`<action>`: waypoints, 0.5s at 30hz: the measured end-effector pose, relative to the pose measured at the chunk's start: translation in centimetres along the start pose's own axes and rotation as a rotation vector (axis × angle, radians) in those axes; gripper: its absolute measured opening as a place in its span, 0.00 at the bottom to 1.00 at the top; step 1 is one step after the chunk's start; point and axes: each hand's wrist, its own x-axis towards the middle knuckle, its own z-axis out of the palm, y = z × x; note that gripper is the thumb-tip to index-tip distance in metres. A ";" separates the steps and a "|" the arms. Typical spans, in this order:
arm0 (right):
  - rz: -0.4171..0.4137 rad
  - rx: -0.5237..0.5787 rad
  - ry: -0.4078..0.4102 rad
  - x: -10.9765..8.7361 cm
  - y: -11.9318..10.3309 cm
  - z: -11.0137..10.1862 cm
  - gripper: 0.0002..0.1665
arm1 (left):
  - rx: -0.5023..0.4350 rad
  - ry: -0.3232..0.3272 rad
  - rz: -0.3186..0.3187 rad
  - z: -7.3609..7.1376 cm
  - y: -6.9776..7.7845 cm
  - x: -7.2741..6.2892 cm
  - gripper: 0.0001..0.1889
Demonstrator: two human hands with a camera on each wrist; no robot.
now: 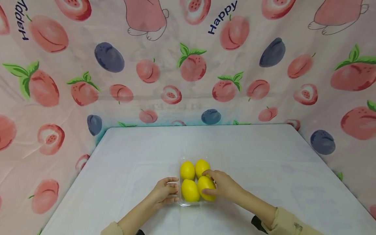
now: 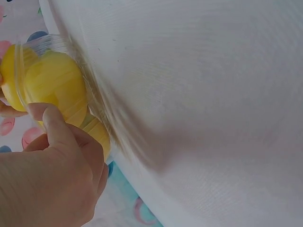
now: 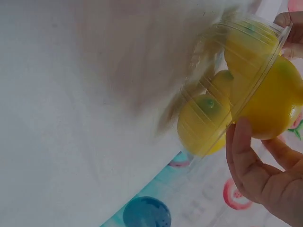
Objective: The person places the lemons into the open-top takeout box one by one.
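A clear plastic tray (image 1: 189,204) stands on the table with several yellow lemons in it. My right hand (image 1: 224,184) grips the near right lemon (image 1: 205,184), thumb on its near side and fingers on its far side. In the right wrist view, this held lemon (image 3: 270,101) sticks up past the tray's rim (image 3: 260,78). Along the tray's left side my left hand (image 1: 163,192) rests with its fingers loosely extended, fingertips at the wall. Beside the held one lie a near left lemon (image 1: 190,190), a far left lemon (image 1: 187,170) and a far right lemon (image 1: 201,167).
A white-covered table (image 1: 141,150) extends around the tray on all sides. Behind it and along both sides hangs a pink curtain (image 1: 123,75) printed with fruit. Dark bands show by both wrists, below the beige sleeves (image 1: 289,222).
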 end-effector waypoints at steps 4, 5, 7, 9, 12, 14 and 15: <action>0.029 -0.046 0.079 -0.1 -0.2 0.2 0.32 | -0.005 -0.012 0.002 0.2 0.2 0.2 0.20; 0.026 -0.051 0.092 -0.1 -0.2 0.2 0.32 | -0.007 -0.012 0.003 0.3 0.3 0.3 0.19; 0.014 -0.053 0.099 -0.1 -0.3 0.3 0.33 | -0.010 -0.008 0.000 0.3 0.4 0.3 0.19; -0.002 -0.052 0.093 -0.1 -0.3 0.5 0.33 | -0.008 0.004 -0.004 0.2 0.3 0.3 0.19; -0.006 -0.057 0.085 -0.1 -0.4 0.8 0.32 | -0.008 0.004 -0.004 0.1 0.1 0.2 0.19; 0.005 -0.067 0.076 -0.1 -0.3 1.1 0.30 | -0.010 -0.006 0.006 0.1 -0.1 0.1 0.20; 0.005 -0.082 0.076 -0.1 -0.3 1.2 0.30 | -0.012 -0.013 0.007 0.1 -0.1 0.1 0.20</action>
